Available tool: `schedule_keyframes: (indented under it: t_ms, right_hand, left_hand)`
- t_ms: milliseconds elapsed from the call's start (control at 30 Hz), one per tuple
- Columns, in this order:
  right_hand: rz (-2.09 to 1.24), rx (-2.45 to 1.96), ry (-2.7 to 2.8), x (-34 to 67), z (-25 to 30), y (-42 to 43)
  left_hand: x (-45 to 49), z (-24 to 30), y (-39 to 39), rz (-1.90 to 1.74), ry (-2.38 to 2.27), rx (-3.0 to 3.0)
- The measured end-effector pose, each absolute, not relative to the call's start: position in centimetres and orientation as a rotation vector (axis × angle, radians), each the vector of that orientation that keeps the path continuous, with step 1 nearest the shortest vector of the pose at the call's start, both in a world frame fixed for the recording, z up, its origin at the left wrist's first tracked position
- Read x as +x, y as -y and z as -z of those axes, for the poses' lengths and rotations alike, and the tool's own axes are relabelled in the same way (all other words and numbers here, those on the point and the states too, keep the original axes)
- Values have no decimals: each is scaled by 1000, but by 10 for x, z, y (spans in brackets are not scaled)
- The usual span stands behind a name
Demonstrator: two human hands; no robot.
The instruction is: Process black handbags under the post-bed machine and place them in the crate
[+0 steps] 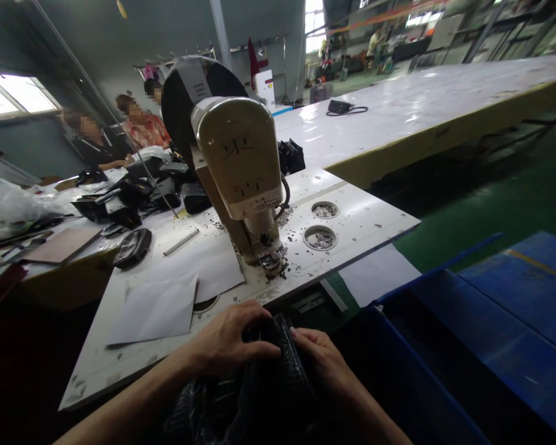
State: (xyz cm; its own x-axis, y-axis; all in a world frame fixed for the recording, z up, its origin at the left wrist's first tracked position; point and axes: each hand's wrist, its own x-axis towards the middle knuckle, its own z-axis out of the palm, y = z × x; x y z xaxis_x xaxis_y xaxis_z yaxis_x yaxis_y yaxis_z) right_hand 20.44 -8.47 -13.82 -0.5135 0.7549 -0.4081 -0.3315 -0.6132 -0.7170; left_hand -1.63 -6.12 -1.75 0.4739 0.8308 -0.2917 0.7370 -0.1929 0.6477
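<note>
A black, shiny bag with a woven or embossed texture (285,374) is between my hands, below the near edge of the white machine table. My left hand (236,337) curls over its upper left edge, thumb pressed on the surface. On the other side, my right hand (322,355) pinches the upper right edge. The lower part of the bag fades into shadow. Just beyond my hands stands a beige machine head (238,157) with a black wheel cover. Under it, a small metal work point (270,261) is surrounded by dark scraps.
White paper sheets (155,309) lie on the white table (366,216), which has two round holes holding bits. A black pouch (133,247) rests at its left edge. Blue bins (445,346) stand right. Behind, two people sit by piled black bags (134,194).
</note>
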Motion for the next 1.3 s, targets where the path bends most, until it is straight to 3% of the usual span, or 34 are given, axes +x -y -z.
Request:
schedule_keyframes:
  t_ms: [200,433,633,1033,1300]
  right_hand:
    - [-2116,-937,695,205,133,87]
    - [-2071,-790,658,208,121,81]
    - [-2083,-808,953,221,108,76]
    - [-2078,-724,852,214,140,68]
    - [-1938,-777,934,210,128,60]
  left_hand:
    - [-12,5,59,-55,-1267,2057]
    - [-4,9,58,-292,-1189,1969]
    - [-3,1,52,-335,-1148,1913]
    - [2,2,42,-417,-1252,1835]
    - [-4,19,30,-488,-1262,1728]
